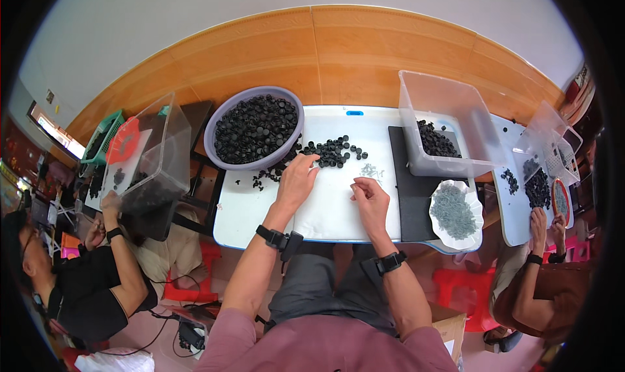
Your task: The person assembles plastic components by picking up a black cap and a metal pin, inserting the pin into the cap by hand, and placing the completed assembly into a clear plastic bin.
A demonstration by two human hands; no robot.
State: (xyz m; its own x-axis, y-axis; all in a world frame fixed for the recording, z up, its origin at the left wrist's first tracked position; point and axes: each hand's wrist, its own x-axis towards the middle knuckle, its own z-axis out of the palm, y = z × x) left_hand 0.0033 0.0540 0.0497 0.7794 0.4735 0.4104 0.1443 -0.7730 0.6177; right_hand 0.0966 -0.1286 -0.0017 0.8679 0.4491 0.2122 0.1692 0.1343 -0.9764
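Observation:
Small round black caps lie loose in the middle of the white table. My left hand is at their near left side, fingers reaching toward them, with a gap between thumb and forefinger. Closer to me, on the right, my right hand has its fingers curled in. Whatever those fingertips hold, if anything, is too small to make out. Just beyond that hand is a little scatter of small pale, clear pieces. Smaller black parts are strewn left of my left hand.
A purple basin heaped with black caps stands back left. At right, a clear plastic bin holds more caps on a dark board, beside a white scalloped dish of pale pieces. Other people work at tables on both sides.

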